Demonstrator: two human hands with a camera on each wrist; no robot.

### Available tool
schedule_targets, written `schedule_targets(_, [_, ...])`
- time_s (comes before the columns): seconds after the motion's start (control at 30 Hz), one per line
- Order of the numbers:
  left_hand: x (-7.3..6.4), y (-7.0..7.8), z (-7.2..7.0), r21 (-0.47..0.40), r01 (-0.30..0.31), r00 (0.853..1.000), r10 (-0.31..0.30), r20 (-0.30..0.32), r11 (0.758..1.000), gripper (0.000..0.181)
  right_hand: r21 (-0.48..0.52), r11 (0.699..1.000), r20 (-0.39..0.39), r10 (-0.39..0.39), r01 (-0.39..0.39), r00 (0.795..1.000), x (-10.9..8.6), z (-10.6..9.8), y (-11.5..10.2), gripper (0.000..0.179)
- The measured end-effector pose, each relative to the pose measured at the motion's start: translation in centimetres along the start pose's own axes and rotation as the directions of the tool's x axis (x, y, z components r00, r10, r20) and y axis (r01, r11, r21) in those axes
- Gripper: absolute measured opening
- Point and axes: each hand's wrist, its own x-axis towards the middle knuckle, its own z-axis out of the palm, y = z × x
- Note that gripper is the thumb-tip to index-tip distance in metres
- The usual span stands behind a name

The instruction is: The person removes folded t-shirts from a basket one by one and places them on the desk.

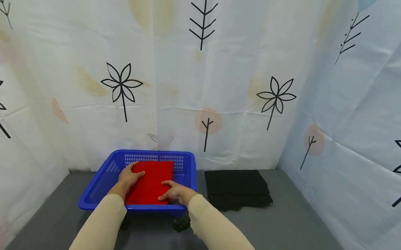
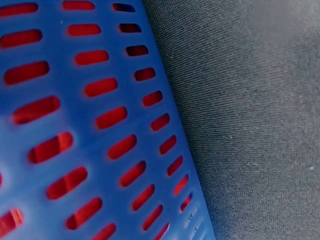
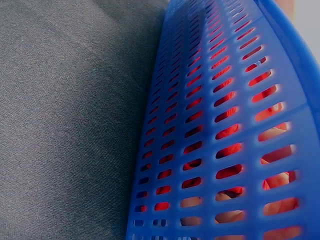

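A folded red cloth (image 1: 152,179) lies in a blue plastic basket (image 1: 97,184) with slotted walls. My left hand (image 1: 127,177) holds the cloth's left edge, thumb across its top. At the right edge my right hand (image 1: 177,193) grips it, with thumb and a finger spread over the top; its other fingers are mostly hidden. In the left wrist view, red cloth shows through the slots of the basket wall (image 2: 80,135). Through the basket wall (image 3: 240,145) in the right wrist view, red cloth and parts of fingers appear.
To the right of the basket lies a folded black cloth (image 1: 236,188) on the grey table surface (image 1: 283,225). Patterned white curtains (image 1: 175,83) stand behind and at both sides. Dark wrist gear (image 1: 181,223) hangs beneath my right wrist, close to the basket's front rim.
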Motion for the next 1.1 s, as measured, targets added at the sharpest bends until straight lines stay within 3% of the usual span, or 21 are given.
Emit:
schedule_targets(0.2, [0.17,-0.02,-0.03,0.054,-0.048,0.999,0.05,-0.022,0.997,0.067,-0.008,1.0,0.002,-0.007,0.007,1.0,-0.03,0.05,0.0,0.064])
schedule_targets(0.7, [0.62,-0.3,-0.04,0.034,-0.099,0.994,0.1,-0.051,0.995,0.063,0.01,1.0,0.021,0.009,-0.009,1.0,0.2,-0.05,0.21,0.063])
schedule_targets(1.1, [0.61,-0.28,-0.13,-0.004,-0.131,0.989,0.13,-0.077,0.991,0.059,0.056,0.998,0.017,0.005,-0.005,1.0,0.58,-0.03,0.44,0.041])
